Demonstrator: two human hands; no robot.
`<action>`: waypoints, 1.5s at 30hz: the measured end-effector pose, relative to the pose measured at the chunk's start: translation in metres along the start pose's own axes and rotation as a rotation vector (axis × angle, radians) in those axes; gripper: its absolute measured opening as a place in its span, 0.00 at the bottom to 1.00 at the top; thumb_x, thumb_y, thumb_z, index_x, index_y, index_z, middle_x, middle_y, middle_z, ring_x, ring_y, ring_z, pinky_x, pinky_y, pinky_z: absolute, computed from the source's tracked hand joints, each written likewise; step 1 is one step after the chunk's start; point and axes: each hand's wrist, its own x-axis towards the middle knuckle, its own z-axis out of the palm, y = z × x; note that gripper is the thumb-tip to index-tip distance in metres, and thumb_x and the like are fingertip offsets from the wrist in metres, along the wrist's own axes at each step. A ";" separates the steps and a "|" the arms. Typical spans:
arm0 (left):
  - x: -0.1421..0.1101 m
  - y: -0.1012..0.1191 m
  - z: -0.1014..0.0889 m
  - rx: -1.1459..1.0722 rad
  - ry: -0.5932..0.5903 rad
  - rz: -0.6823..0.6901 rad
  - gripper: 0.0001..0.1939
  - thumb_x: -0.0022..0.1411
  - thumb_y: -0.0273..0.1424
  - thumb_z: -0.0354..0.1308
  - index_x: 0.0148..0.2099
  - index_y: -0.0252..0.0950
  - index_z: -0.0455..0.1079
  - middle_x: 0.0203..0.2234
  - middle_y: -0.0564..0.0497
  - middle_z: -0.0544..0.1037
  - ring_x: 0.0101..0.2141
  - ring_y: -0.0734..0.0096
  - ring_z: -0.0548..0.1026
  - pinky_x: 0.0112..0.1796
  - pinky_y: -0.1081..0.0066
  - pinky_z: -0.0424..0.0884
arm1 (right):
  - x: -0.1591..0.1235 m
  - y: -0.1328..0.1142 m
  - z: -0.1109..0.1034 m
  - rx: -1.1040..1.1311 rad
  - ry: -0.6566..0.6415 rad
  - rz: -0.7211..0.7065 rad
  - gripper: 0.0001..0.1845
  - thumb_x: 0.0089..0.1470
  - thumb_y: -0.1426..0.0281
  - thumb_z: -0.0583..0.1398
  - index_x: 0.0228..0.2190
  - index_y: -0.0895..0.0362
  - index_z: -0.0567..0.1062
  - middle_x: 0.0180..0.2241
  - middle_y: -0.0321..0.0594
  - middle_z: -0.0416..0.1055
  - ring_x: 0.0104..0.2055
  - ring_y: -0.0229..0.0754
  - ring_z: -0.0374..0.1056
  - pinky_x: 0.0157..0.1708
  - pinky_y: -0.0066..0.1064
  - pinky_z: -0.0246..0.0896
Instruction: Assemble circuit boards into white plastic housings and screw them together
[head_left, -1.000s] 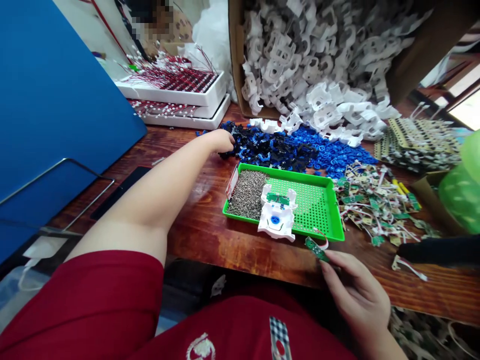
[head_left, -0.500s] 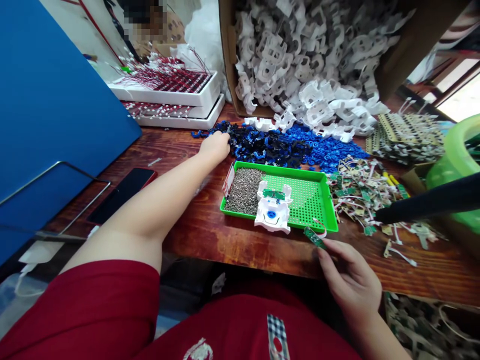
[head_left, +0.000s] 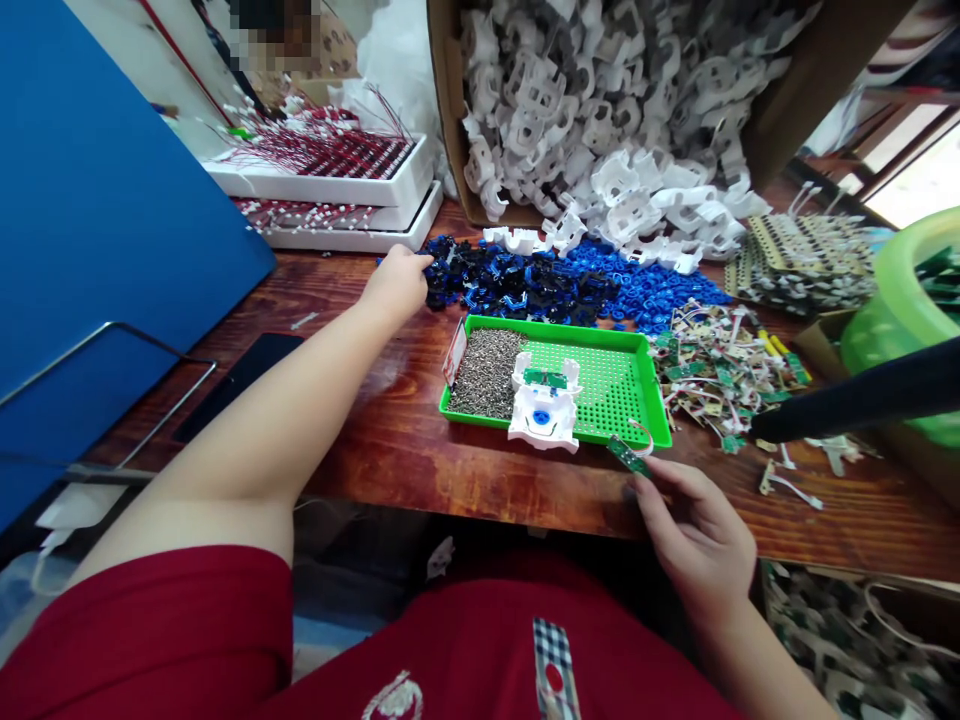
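My left hand (head_left: 397, 285) is at the left end of a heap of small black and blue plastic parts (head_left: 525, 285). Its fingers are pinched together, and what they hold, if anything, is hidden. Over the table's front edge, my right hand (head_left: 697, 535) grips a small green circuit board (head_left: 627, 455) with thin white and red wires between thumb and fingers. Left of that board, a white plastic housing (head_left: 541, 420) rests on the front rim of a green tray (head_left: 651, 390). A green board and a round blue piece sit in the housing.
Small metal screws (head_left: 487, 370) fill the tray's left part. Behind stands a cardboard box (head_left: 444, 110) spilling white housings. Wired boards (head_left: 720, 370) lie to the right, near a black rod (head_left: 862, 400). A dark phone (head_left: 240, 385) and white trays of red wires (head_left: 409, 185) are at left.
My left hand has drawn back a little to the left along the black and blue heap. My right hand still holds the circuit board in nearly the same place. The view has shifted slightly.
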 end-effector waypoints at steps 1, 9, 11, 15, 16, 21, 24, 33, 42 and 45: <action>-0.002 0.000 -0.001 0.012 -0.015 -0.002 0.20 0.58 0.25 0.44 0.51 0.35 0.67 0.50 0.41 0.69 0.47 0.58 0.70 0.51 0.65 0.63 | 0.000 0.000 0.000 0.003 -0.002 0.002 0.17 0.48 0.75 0.61 0.42 0.56 0.73 0.38 0.43 0.71 0.38 0.38 0.69 0.38 0.31 0.68; -0.010 0.007 -0.012 0.082 -0.123 -0.030 0.17 0.57 0.26 0.49 0.49 0.30 0.65 0.39 0.35 0.75 0.42 0.49 0.73 0.43 0.55 0.67 | 0.000 -0.001 0.001 0.037 0.001 0.037 0.18 0.48 0.76 0.62 0.43 0.56 0.73 0.38 0.42 0.71 0.38 0.37 0.68 0.39 0.31 0.68; -0.017 0.014 -0.023 0.075 -0.097 -0.028 0.17 0.58 0.29 0.50 0.49 0.31 0.66 0.37 0.37 0.76 0.41 0.50 0.74 0.43 0.55 0.67 | -0.001 -0.001 0.000 0.055 0.016 0.047 0.18 0.47 0.77 0.62 0.42 0.55 0.73 0.39 0.42 0.71 0.38 0.37 0.69 0.40 0.30 0.67; -0.069 0.043 -0.057 -0.074 -0.009 0.124 0.11 0.57 0.34 0.54 0.41 0.37 0.71 0.37 0.46 0.77 0.39 0.61 0.74 0.42 0.63 0.68 | -0.001 0.001 -0.002 0.105 0.074 0.108 0.18 0.48 0.76 0.62 0.43 0.55 0.73 0.38 0.41 0.72 0.37 0.36 0.70 0.38 0.27 0.68; -0.090 0.053 -0.065 -0.189 0.004 0.172 0.10 0.55 0.34 0.56 0.40 0.37 0.72 0.35 0.48 0.77 0.35 0.65 0.74 0.39 0.66 0.70 | 0.000 -0.001 -0.003 0.124 0.094 0.131 0.17 0.49 0.76 0.61 0.43 0.55 0.72 0.38 0.41 0.72 0.36 0.35 0.70 0.36 0.25 0.69; -0.193 0.098 -0.075 -0.888 -0.573 0.272 0.06 0.57 0.30 0.56 0.38 0.39 0.72 0.28 0.55 0.79 0.27 0.77 0.75 0.29 0.78 0.71 | 0.011 -0.028 -0.008 0.381 0.058 0.143 0.17 0.50 0.78 0.60 0.42 0.54 0.72 0.36 0.40 0.71 0.33 0.34 0.70 0.31 0.24 0.68; -0.223 0.114 -0.059 -0.953 -0.896 0.185 0.10 0.60 0.34 0.53 0.42 0.38 0.71 0.32 0.53 0.79 0.30 0.74 0.76 0.32 0.76 0.71 | 0.022 -0.046 -0.008 0.405 -0.249 -0.017 0.19 0.48 0.80 0.60 0.42 0.53 0.72 0.37 0.40 0.71 0.38 0.37 0.69 0.38 0.27 0.68; -0.232 0.123 -0.039 -1.029 -0.832 0.095 0.11 0.59 0.33 0.53 0.39 0.34 0.73 0.30 0.51 0.79 0.31 0.70 0.75 0.33 0.74 0.70 | 0.025 -0.052 -0.007 0.342 -0.598 -0.098 0.18 0.46 0.82 0.61 0.40 0.57 0.71 0.35 0.39 0.71 0.37 0.34 0.68 0.37 0.26 0.65; -0.231 0.125 -0.033 -1.073 -0.825 0.005 0.12 0.57 0.32 0.54 0.41 0.34 0.75 0.28 0.51 0.79 0.28 0.70 0.74 0.30 0.74 0.69 | 0.022 -0.049 -0.015 0.306 -0.626 -0.020 0.19 0.45 0.82 0.61 0.40 0.56 0.72 0.35 0.38 0.71 0.37 0.33 0.67 0.38 0.25 0.65; -0.232 0.124 -0.032 -1.059 -0.821 0.011 0.12 0.58 0.32 0.53 0.42 0.35 0.74 0.27 0.51 0.78 0.28 0.70 0.74 0.30 0.74 0.69 | 0.019 -0.045 -0.015 0.329 -0.640 -0.001 0.19 0.45 0.82 0.61 0.40 0.56 0.72 0.35 0.38 0.71 0.37 0.33 0.67 0.37 0.25 0.64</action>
